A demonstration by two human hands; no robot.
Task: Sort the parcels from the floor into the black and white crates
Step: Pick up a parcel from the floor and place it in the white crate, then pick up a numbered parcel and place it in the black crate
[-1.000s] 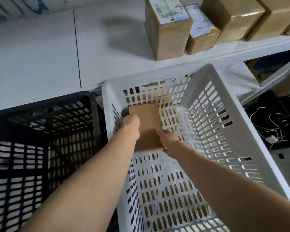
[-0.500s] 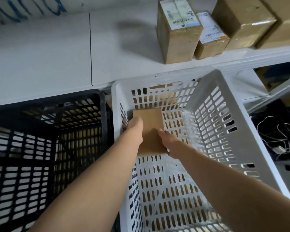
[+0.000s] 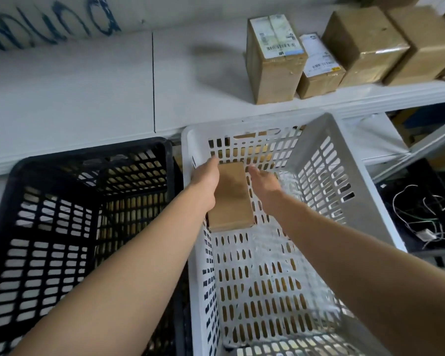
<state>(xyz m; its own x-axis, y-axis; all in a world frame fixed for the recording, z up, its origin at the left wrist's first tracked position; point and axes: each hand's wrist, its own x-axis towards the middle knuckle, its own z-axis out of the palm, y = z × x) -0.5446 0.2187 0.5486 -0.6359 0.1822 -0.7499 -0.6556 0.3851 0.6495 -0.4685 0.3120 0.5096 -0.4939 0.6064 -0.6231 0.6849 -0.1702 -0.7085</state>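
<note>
- Since the earlier frame the right hand (image 3: 263,182) is lifting off the brown parcel (image 3: 231,196); it is now hanging just beside the parcel's right edge with fingers spread, released, no longer touching the cardboard.
- The left hand (image 3: 206,185) is lying along the parcel's left side, fingers reaching toward the far wall; whether it is gripping or merely resting against the parcel cannot be told.
- The parcel is lying flat inside the white crate (image 3: 344,140), at its far left end, close to the left wall.
- The black crate (image 3: 93,152) is standing just beside the white crate, on its left.
- Several taped cardboard boxes (image 3: 274,73) are sitting on the white shelf (image 3: 88,93) behind both crates.
</note>
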